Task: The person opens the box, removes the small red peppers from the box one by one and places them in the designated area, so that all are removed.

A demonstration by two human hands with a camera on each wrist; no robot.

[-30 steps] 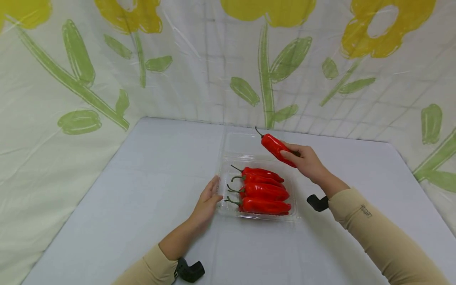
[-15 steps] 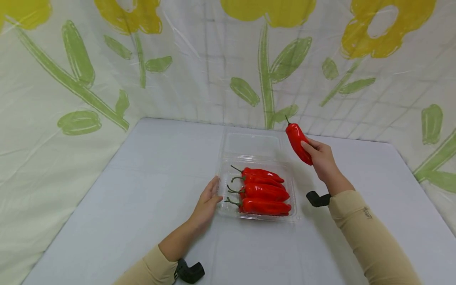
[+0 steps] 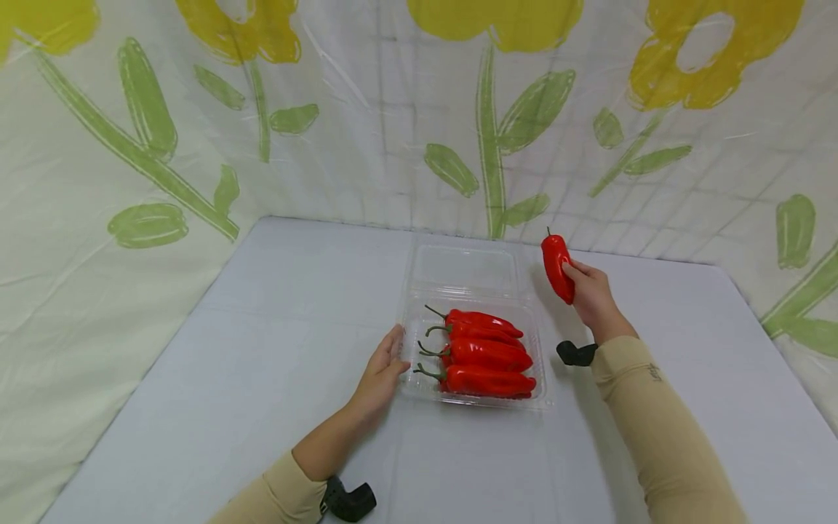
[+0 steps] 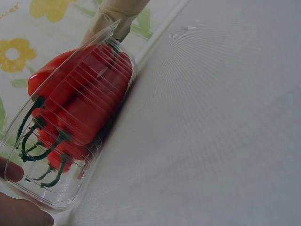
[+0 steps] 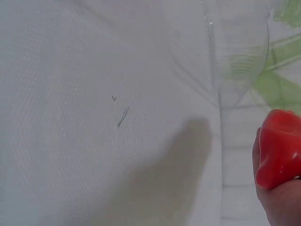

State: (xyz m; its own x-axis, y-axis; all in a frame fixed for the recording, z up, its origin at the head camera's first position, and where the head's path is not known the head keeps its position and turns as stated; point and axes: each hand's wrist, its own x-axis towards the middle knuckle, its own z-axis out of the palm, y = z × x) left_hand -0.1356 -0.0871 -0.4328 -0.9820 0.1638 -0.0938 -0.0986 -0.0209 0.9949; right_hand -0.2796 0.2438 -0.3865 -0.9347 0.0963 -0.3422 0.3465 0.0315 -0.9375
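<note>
White bench runs out in front of you, wide and bare on both sides of the work, and behind it hangs a sheet printed with yellow flowers on green stems.

Nearest you, your left hand lies flat-fingered against the left wall of the clear tray, touching it but not curled round it; the left wrist view shows a fingertip at the plastic rim. It has not moved over the last second. Four peppers lie side by side in the tray, stems pointing left, as they did before.

What has changed is on your right. Your right hand grips a fifth pepper, fingers wrapped round its lower half. A second ago that pepper hung tilted over the back of the tray; now it stands nearly upright, stem up, off to the right of the tray and clear of its rim. So the work in hand looks like taking peppers out one at a time, and this one seems about ready to be set on the bench.

Beyond the peppers, the open lid lies flat behind the tray, toward the sheet. You have open bench to the right of the tray, out to the right edge, and more on the left. At the back, the sheet rises straight from the bench's far edge, close behind the lid.
</note>
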